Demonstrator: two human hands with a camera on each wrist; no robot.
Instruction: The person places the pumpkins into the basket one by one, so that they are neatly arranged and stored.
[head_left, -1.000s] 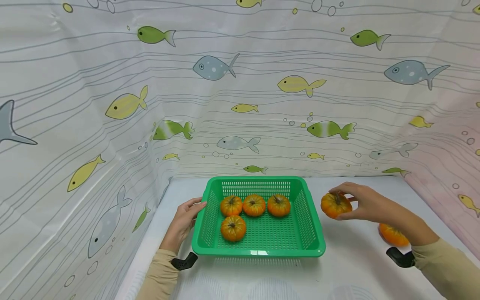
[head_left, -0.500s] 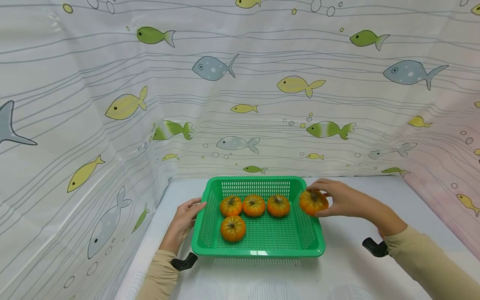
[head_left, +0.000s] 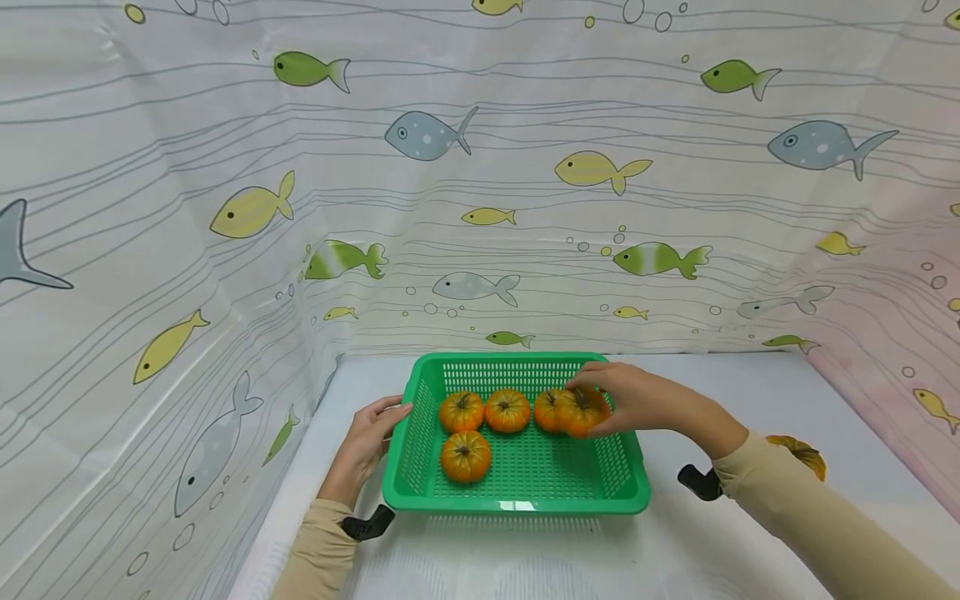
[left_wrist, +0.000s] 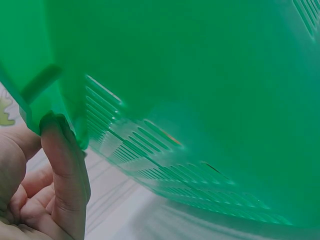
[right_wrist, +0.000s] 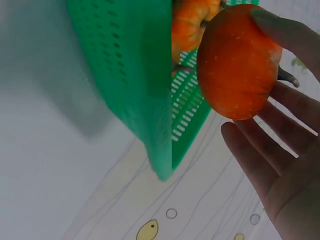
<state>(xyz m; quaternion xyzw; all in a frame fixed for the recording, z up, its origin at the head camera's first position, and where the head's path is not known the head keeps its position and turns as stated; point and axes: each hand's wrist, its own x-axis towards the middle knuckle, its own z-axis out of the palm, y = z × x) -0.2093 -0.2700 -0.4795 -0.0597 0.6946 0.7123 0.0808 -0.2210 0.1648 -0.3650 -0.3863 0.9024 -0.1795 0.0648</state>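
A green plastic basket (head_left: 517,505) with slotted walls stands on the white table. My left hand (head_left: 369,442) grips its left rim; in the left wrist view the fingers (left_wrist: 64,170) curl up to the rim's edge from below. My right hand (head_left: 645,402) holds a small orange pumpkin (head_left: 583,413) over the basket's right part, thumb and fingertips on its sides. From the head, this pumpkin overlaps another pumpkin (head_left: 548,410) inside. Two more pumpkins (head_left: 462,412) (head_left: 507,411) lie in the back row, and one pumpkin (head_left: 466,457) sits in front at left.
Another pumpkin (head_left: 801,455) lies on the table at right, partly hidden by the right sleeve (head_left: 817,508). A fish-patterned sheet (head_left: 480,250) rises behind the table and along both sides. Black wrist devices (head_left: 367,525) show at both cuffs.
My right hand has carried the pumpkin leftward from beside the basket, across its right rim, to over the inside. The left hand and the basket have stayed in place.
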